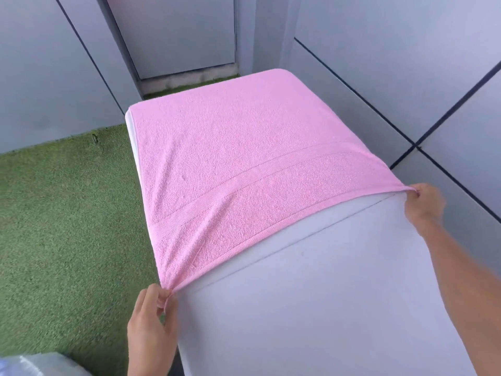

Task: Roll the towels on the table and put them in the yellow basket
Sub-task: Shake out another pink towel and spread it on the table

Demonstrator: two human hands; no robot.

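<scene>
Both hands' (151, 318) (425, 204) grip on towel (230, 158) corners

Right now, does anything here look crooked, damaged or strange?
Nothing is damaged or spilled. The pink towel lies spread on the white table, with the left hand and right hand each pinching a near corner. Only creases fan out from the pinched left corner. No yellow basket is in view.

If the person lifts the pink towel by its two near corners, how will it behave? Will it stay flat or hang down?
The pink towel will probably sag between the left hand and right hand: folds already fan out from both pinched corners. Its looped surface likely grips the white table, so it should drag, not slide freely. It looks light.
</scene>
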